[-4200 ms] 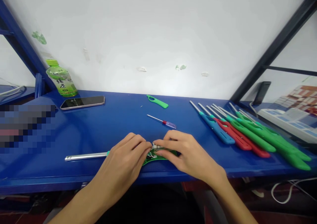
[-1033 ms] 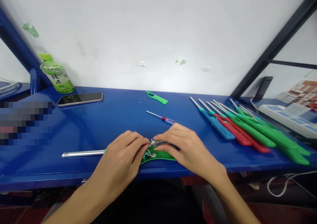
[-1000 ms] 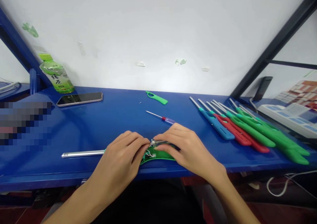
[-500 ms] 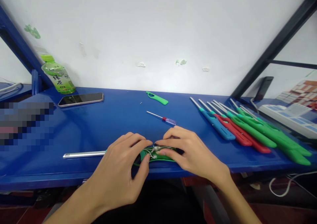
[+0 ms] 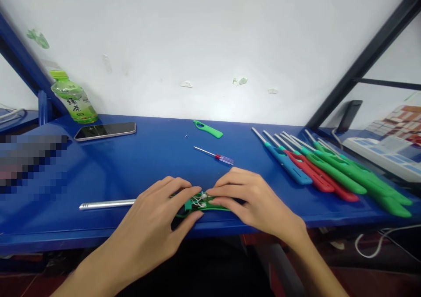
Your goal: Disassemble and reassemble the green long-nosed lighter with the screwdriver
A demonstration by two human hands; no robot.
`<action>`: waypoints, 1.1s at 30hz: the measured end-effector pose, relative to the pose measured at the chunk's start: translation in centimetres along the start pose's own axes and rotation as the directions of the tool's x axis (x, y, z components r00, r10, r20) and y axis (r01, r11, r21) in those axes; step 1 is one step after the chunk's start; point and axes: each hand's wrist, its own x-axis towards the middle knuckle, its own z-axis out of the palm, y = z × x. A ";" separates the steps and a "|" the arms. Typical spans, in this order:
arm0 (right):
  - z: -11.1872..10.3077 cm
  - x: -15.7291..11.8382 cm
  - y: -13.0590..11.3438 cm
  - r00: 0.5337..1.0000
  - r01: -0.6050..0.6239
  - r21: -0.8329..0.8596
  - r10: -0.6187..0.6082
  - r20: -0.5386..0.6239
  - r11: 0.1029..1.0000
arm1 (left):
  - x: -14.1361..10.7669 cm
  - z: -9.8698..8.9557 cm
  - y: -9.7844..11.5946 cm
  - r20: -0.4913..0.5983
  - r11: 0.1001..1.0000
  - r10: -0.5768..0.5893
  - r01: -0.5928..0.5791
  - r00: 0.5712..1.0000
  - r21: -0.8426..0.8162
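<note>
A green long-nosed gas lighter (image 5: 199, 203) lies opened up near the table's front edge, with white wires and small parts showing inside. Its silver tube (image 5: 107, 204) points to the left. My left hand (image 5: 161, 216) is closed round the front of the handle, thumb on the near rim and fingers on the far side. My right hand (image 5: 251, 200) pinches at the parts inside the handle, thumb against fingertips; the handle's rear end is hidden beneath it. Beyond the hands lie a screwdriver (image 5: 215, 156) with a clear purple handle and a loose green handle cover (image 5: 208, 129).
Several assembled lighters, blue, red (image 5: 311, 174) and green, lie in a row at the right. A phone (image 5: 105, 131) and a green tea bottle (image 5: 74, 97) stand at the back left. A tiny metal piece (image 5: 186, 135) lies near the cover. A white wall closes the back.
My left thumb has moved off the wires to the near rim of the handle. The lighter has shifted slightly left. My right fingers still work at the inner parts.
</note>
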 end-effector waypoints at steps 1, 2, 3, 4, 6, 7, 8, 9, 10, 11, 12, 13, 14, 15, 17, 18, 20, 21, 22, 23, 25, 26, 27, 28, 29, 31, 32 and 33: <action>0.0 0.0 0.0 1.000 0.000 0.006 0.000 0.001 1.000 | 0.0 0.0 0.0 -0.001 1.000 0.003 -0.003 1.000 -0.003; -0.1 0.0 0.0 1.000 -0.001 0.013 0.001 0.003 1.000 | 0.1 0.0 0.0 -0.002 1.000 0.004 -0.004 1.000 -0.005; -0.1 -0.1 0.1 1.000 -0.004 0.020 0.004 0.007 1.000 | 0.1 0.0 0.0 -0.001 1.000 0.006 -0.006 1.000 -0.009; -0.1 -0.1 0.1 1.000 -0.010 0.023 0.009 0.014 1.000 | 0.1 0.0 0.0 0.000 1.000 0.008 -0.008 1.000 -0.014; -0.2 -0.1 0.1 0.999 -0.022 0.025 0.021 0.024 0.999 | 0.1 0.0 0.0 0.004 1.000 0.007 -0.007 1.000 -0.023; -0.2 -0.1 0.1 0.999 -0.027 0.024 0.026 0.027 0.999 | 0.1 0.0 0.0 0.005 1.000 0.008 -0.007 1.000 -0.028; -0.2 -0.1 0.1 0.999 -0.033 0.022 0.032 0.030 0.999 | 0.1 0.0 0.0 0.006 0.999 0.007 -0.007 1.000 -0.033; -0.2 -0.1 0.1 0.999 -0.037 0.022 0.036 0.031 0.999 | 0.2 -0.1 0.0 0.007 0.999 0.007 -0.006 1.000 -0.036; -0.1 -0.1 0.1 0.999 -0.039 0.022 0.038 0.033 0.999 | 0.2 -0.1 0.0 0.009 0.999 0.006 -0.005 1.000 -0.037; -0.1 -0.1 0.1 0.999 -0.040 0.023 0.039 0.034 0.999 | 0.2 -0.1 0.1 0.010 0.999 0.006 -0.006 1.000 -0.037; -0.1 -0.2 0.2 0.999 -0.040 0.024 0.039 0.037 0.999 | 0.2 -0.1 0.1 0.010 0.999 0.007 -0.007 1.000 -0.036; -0.2 -0.2 0.2 0.998 -0.041 0.023 0.040 0.041 0.999 | 0.3 -0.1 0.1 0.011 0.999 0.008 -0.008 1.000 -0.035; -0.2 -0.2 0.2 0.998 -0.043 0.020 0.042 0.046 0.999 | 0.3 -0.1 0.1 0.010 0.999 0.010 -0.010 1.000 -0.034; -0.2 -0.2 0.2 0.998 -0.044 0.016 0.043 0.052 0.999 | 0.3 -0.1 0.2 0.006 0.999 0.012 -0.011 1.000 -0.034; -0.3 -0.2 0.2 0.997 -0.045 0.005 0.045 0.062 0.999 | 0.4 -0.1 0.2 -0.004 0.999 0.012 -0.013 1.000 -0.037; -0.4 -0.2 0.2 0.997 -0.045 0.000 0.044 0.066 0.999 | 0.4 -0.1 0.2 -0.008 0.999 0.011 -0.012 1.000 -0.039; -0.4 -0.2 0.3 0.996 -0.047 -0.002 0.047 0.071 0.999 | 0.3 -0.2 0.2 -0.011 0.999 0.007 -0.008 1.000 -0.042; -0.4 -0.2 0.3 0.996 -0.049 0.002 0.048 0.074 0.999 | 0.3 -0.2 0.2 -0.009 0.999 0.006 -0.007 1.000 -0.043; -0.4 -0.2 0.3 0.996 -0.053 0.008 0.052 0.077 0.999 | 0.3 -0.2 0.2 -0.007 0.999 0.006 -0.006 1.000 -0.042; -0.4 -0.2 0.3 0.995 -0.056 0.014 0.055 0.081 0.998 | 0.3 -0.3 0.2 -0.005 0.999 0.004 -0.004 1.000 -0.041; -0.3 -0.2 0.3 0.995 -0.057 0.017 0.055 0.084 0.998 | 0.3 -0.2 0.1 -0.008 0.999 0.005 -0.005 1.000 -0.042; -0.3 -0.3 0.3 0.995 -0.054 0.011 0.053 0.084 0.998 | 0.3 -0.2 0.1 -0.010 0.999 0.006 -0.006 1.000 -0.043; -0.3 -0.3 0.4 0.995 -0.049 0.002 0.049 0.084 0.999 | 0.3 -0.2 0.1 -0.011 0.999 0.006 -0.006 1.000 -0.044; -0.3 -0.4 0.4 0.995 -0.044 -0.009 0.045 0.084 0.999 | 0.3 -0.1 0.0 -0.013 0.999 0.007 -0.008 1.000 -0.047; -0.3 -0.4 0.5 0.995 -0.040 -0.018 0.041 0.086 0.999 | 0.4 -0.1 0.0 -0.013 0.999 0.008 -0.009 1.000 -0.049; -0.4 -0.4 0.5 0.995 -0.035 -0.029 0.037 0.090 0.999 | 0.4 0.0 0.0 -0.014 0.999 0.010 -0.011 1.000 -0.051; -0.4 -0.4 0.5 0.995 -0.032 -0.029 0.034 0.090 0.999 | 0.4 0.0 0.0 -0.015 0.999 0.012 -0.012 1.000 -0.051; -0.4 -0.4 0.5 0.996 -0.028 -0.027 0.031 0.089 0.999 | 0.4 0.0 0.1 -0.015 0.999 0.011 -0.011 1.000 -0.051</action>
